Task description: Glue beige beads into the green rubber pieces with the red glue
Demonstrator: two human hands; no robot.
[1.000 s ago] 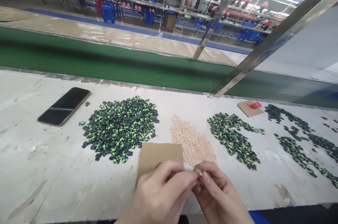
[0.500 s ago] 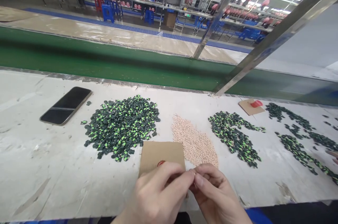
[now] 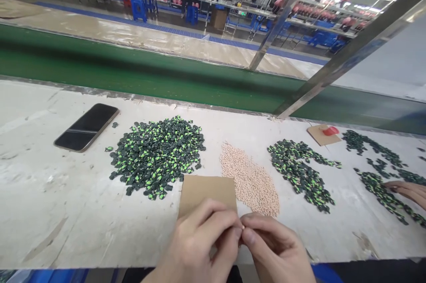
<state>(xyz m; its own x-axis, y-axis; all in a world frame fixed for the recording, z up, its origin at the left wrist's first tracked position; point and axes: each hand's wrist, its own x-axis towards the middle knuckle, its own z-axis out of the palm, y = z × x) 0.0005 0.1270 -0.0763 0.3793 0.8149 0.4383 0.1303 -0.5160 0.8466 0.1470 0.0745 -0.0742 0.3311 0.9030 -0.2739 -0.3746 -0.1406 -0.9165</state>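
Observation:
My left hand (image 3: 199, 247) and my right hand (image 3: 276, 252) meet at the near edge of the white bench, fingertips pinched together on a tiny part (image 3: 242, 229) that is mostly hidden. Under my left hand lies a brown cardboard square (image 3: 208, 189). Just beyond it sits a heap of small beige pellets (image 3: 249, 181). To its left lies a pile of black-and-green pieces (image 3: 158, 156), and a second such pile (image 3: 301, 174) lies to its right.
A dark phone (image 3: 87, 126) lies face up at the left. A small cardboard piece with a red cap (image 3: 330, 131) sits at the back right. Another person's hand (image 3: 408, 190) reaches among more black-and-green pieces (image 3: 382, 185). A green conveyor belt (image 3: 133, 74) runs behind the bench.
My fingertips have closed tighter together over the tiny part. Another person's hand has come into view at the right edge. The view has shifted slightly left and down.

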